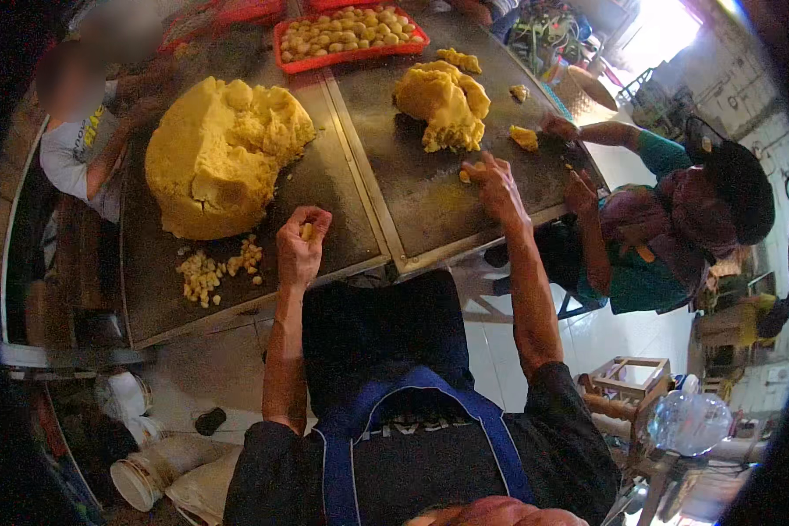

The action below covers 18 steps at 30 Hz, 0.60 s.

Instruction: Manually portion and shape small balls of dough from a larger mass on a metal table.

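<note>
My left hand (300,248) is curled above the metal table, its fingers closed around a small pale yellow piece (307,231). Beside it rests a large mound of yellow dough (217,164), with a hollow torn into its right side. Small pale chunks (204,276) lie loose in front of the mound. My right hand (498,187) reaches over the right part of the table. A little lump of yellow dough (465,176) is at its fingertips, partly covered by them. Just beyond the fingers sits a smaller, ragged mass of yellow dough (444,102).
A red plastic tray (352,58) of round dough balls stands at the back. Dough scraps (524,138) lie toward the right edge. A co-worker (657,223) works there with both hands at the table; another person (79,151) is at the left. A metal seam (361,171) divides the tabletop.
</note>
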Tool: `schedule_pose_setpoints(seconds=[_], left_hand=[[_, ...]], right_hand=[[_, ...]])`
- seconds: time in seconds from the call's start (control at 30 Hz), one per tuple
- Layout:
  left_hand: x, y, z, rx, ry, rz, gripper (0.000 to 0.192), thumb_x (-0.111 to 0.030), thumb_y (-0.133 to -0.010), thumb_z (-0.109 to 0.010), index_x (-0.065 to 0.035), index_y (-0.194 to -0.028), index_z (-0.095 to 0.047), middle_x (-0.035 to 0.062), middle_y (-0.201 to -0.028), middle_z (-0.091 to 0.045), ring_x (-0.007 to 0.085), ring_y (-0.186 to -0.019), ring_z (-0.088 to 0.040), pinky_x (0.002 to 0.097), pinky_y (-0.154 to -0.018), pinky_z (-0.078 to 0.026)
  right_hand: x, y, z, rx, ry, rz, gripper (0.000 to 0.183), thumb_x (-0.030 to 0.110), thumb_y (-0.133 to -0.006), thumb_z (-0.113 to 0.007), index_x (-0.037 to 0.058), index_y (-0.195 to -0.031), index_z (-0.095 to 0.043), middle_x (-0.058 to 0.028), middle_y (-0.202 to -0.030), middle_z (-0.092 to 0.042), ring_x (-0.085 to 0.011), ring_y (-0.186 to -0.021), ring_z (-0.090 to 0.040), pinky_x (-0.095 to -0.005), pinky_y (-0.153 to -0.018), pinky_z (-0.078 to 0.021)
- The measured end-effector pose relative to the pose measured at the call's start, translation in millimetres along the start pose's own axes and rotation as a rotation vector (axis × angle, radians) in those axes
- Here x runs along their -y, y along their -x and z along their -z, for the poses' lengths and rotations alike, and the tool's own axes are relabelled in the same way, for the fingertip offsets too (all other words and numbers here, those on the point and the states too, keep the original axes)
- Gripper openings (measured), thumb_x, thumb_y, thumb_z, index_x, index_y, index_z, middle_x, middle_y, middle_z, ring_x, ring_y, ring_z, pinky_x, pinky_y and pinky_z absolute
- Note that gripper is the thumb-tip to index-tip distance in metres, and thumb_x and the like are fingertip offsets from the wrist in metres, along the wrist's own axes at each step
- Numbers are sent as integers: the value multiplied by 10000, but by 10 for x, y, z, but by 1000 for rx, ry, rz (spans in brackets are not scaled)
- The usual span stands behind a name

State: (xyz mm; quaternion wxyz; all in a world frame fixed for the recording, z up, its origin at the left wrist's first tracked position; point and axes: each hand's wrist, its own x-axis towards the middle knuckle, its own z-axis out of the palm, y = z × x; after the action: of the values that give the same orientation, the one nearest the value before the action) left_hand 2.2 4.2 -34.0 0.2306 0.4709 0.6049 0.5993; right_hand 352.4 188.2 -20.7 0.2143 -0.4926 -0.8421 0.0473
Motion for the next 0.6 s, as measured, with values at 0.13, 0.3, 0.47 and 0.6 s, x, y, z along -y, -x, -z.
schedule_pose_setpoints(seconds=[0.13,0.3,0.47,0.6], left_hand=[[239,67,125,38,233,-118,279,-313,-976,-714,-47,-894,-726,10,-810,-661,115,-628,-537,284,-571,-445],[138,135,254,64,198,31,442,-479,-937,-718,-50,-837,-688,-3,-717,-593,68,-537,-493,275,-474,-396],[54,45,193,41,219,148,486,-507,-978,-643,-75,-757,-622,-13,-643,-522,69,-552,-499,273,-487,-379],[44,132,311,-17,92,146,451,-464,-1006,-623,-81,-769,-617,-5,-660,-505,84,-533,-497,288,-491,-387]], right_hand=[[45,246,-23,-179,-238,-48,374,25,-899,-635,87,-1266,-666,-207,-1293,-658,-349,-1271,-589,-407,-1000,-502],[531,270,199,-297,-353,-239,252,88,-936,-628,48,-1174,-701,-183,-1120,-720,-312,-948,-726,-401,-807,-570],[1403,582,-596,-80,-653,121,358,59,-957,-583,150,-1295,-661,-93,-1226,-696,-268,-1159,-641,-387,-967,-504],[1949,659,-410,57,-404,472,310,30,-937,-593,116,-1228,-658,-89,-1178,-688,-293,-1131,-645,-436,-1023,-479]])
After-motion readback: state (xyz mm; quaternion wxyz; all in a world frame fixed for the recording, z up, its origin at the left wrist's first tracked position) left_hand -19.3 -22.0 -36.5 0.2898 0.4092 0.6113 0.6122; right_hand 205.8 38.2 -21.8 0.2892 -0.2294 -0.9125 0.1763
